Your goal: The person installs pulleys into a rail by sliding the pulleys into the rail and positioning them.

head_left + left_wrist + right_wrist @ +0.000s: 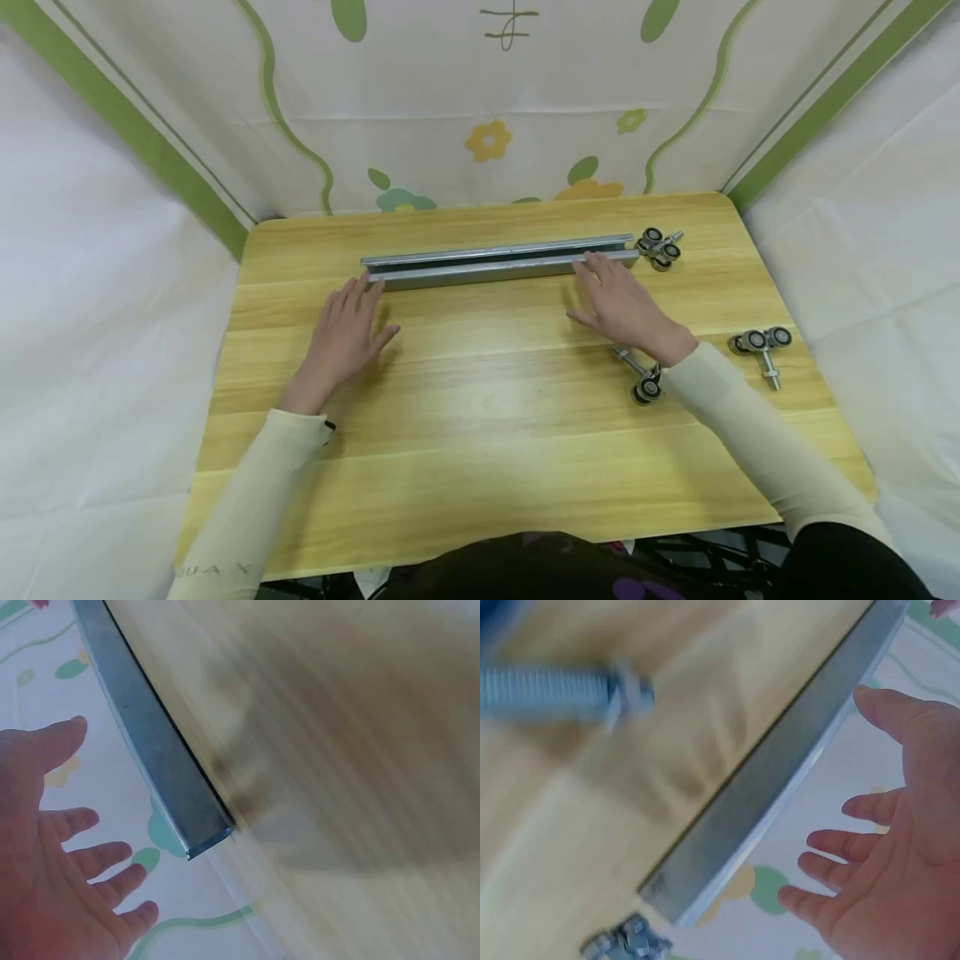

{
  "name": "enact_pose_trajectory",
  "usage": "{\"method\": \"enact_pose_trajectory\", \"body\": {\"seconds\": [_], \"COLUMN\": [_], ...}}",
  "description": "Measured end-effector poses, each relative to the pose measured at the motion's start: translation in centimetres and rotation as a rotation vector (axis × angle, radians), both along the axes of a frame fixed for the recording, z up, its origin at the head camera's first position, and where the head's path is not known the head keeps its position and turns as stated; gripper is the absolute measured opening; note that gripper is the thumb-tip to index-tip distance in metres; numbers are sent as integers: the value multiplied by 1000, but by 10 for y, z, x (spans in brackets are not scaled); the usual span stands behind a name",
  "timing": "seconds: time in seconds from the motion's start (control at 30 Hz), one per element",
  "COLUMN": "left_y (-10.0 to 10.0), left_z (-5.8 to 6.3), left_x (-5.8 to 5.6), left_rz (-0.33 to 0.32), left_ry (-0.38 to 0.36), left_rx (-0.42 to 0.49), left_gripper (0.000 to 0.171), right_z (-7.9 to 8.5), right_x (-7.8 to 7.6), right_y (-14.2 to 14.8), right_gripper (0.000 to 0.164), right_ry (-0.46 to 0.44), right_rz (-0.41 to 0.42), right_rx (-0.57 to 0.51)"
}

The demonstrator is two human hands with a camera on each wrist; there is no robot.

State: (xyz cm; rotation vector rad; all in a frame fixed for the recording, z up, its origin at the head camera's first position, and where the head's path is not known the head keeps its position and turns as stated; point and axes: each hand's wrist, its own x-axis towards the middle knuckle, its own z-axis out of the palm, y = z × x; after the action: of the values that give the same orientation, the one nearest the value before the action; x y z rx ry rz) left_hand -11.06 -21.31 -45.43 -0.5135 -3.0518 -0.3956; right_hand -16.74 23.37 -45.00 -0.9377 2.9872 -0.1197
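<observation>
A grey metal C-shaped rail (498, 265) lies lengthwise across the back half of the table, its slot facing up. Over its left end is my left hand (341, 333), fingers spread and nothing held. My right hand (618, 304) is at the right end, likewise loosely spread and bare. Both wrist views show the palms and fingers apart from the rail (154, 727). Just past the rail's right end sits a wheeled trolley (660, 248) with a bolt. Another roller trolley (647, 385) lies under my right wrist, which partly hides it.
The wooden table (465, 450) has a third roller trolley (761, 343) near its right edge, bolt pointing toward me. A white patterned cloth (427, 83) hangs behind the table. White sheets (105, 317) hang at both sides.
</observation>
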Motion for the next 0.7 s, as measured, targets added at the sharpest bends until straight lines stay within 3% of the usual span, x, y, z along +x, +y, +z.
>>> {"method": "enact_pose_trajectory", "body": {"seconds": [0.2, 0.43, 0.7], "left_y": [2, 10, 24], "left_z": [5, 4, -3], "left_x": [-30, -62, -91], "left_rz": [-42, -76, -74], "left_ry": [-12, -88, -193], "left_rx": [16, 4, -52], "left_gripper": [81, 83, 84], "right_z": [10, 3, 0], "right_x": [-35, -75, -99], "right_y": [18, 37, 45], "right_gripper": [86, 89, 96], "right_ry": [-66, -110, -255], "right_rz": [21, 51, 12], "right_rx": [-23, -27, -8]}}
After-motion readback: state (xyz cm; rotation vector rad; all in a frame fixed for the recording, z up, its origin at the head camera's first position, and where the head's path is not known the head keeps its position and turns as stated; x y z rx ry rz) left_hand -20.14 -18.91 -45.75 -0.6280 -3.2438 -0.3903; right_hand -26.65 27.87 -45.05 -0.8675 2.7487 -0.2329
